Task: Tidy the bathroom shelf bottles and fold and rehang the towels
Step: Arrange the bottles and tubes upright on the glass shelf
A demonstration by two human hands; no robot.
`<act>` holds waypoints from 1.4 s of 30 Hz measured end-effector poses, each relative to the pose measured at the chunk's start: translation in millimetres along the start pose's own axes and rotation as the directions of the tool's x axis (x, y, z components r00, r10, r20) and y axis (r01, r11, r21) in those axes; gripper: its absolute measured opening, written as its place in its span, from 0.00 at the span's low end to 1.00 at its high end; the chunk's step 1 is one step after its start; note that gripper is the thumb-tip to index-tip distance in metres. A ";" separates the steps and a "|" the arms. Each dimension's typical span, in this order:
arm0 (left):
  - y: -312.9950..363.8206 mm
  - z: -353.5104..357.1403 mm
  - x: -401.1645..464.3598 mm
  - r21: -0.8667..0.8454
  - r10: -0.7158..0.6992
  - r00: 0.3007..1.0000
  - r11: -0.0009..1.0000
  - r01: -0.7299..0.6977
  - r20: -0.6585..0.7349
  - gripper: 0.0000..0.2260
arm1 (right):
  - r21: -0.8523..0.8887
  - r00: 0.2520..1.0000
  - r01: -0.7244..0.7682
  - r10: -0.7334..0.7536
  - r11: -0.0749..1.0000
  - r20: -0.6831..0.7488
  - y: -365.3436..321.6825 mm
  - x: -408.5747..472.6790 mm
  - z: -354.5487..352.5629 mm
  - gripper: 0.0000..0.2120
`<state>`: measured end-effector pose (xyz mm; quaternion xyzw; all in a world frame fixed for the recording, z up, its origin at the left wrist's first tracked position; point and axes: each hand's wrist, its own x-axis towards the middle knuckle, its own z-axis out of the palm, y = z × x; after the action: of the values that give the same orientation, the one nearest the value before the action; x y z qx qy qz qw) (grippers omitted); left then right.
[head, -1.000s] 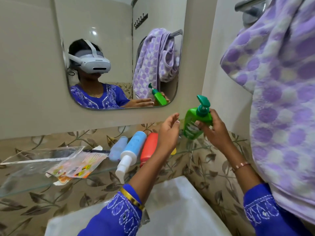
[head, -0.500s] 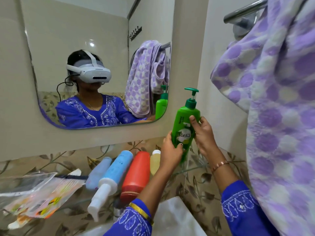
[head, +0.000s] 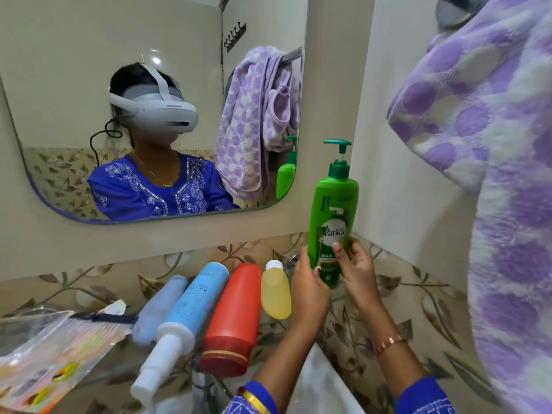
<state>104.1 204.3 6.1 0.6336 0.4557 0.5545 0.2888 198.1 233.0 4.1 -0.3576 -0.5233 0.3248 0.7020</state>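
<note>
Green pump bottle point(head: 333, 216): upright at the far right end of the glass shelf point(head: 343, 297), in the corner beside the mirror point(head: 149, 109); its base looks to be at shelf level, though I cannot tell whether it is fully set down.
Left hand point(head: 309, 286): fingers curled round the bottle's lower left side — a light steadying grip.
Right hand point(head: 357, 277): thumb across the label, fingers wrapped behind — grasping the same bottle low down.
Step in hand: standing the bottles up, starting with this one.
Next move, as I judge it: let go without tipping it, then reach left for the yellow bottle point(head: 276, 291), red bottle point(head: 231, 319), blue spray bottle point(head: 185, 316) and pale bottle point(head: 158, 313), all lying on their sides close together.
Purple spotted towel point(head: 490, 162): hangs bunched at the near right, not yet folded.
Hard to make out: the shelf's glass edge, the bottle's base behind the hands, the rail above the towel — cut off at the top.
</note>
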 end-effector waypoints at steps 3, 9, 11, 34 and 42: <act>-3.1 0.9 1.8 0.030 -0.005 1.000 1.000 0.005 0.000 0.20 | -0.068 1.000 -0.012 0.012 0.998 -0.007 9.9 -8.2 -7.3 0.09; -6.2 4.3 2.3 0.092 -0.033 0.999 0.995 0.037 -0.041 0.21 | -0.316 1.000 0.002 -0.001 0.949 0.003 18.9 -16.9 -14.8 0.16; -6.6 5.7 2.4 0.108 -0.032 0.998 0.993 0.038 -0.055 0.21 | -0.410 1.000 0.019 -0.022 0.912 -0.002 19.7 -19.6 -14.5 0.17; -5.3 2.4 -2.7 0.212 -0.084 0.995 0.975 0.071 0.053 0.27 | -0.569 0.986 -0.046 -0.053 0.821 -0.157 14.9 -31.2 -3.9 0.21; 9.5 -9.9 -38.0 -0.023 0.038 0.997 0.999 -0.036 0.067 0.23 | -0.603 0.961 0.075 -0.219 0.794 -0.169 15.8 -76.5 -2.5 0.17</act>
<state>98.1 164.8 -0.2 0.6570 0.4278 0.5430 0.3007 180.7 177.6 -48.1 -0.5511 -0.5397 0.0463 0.6348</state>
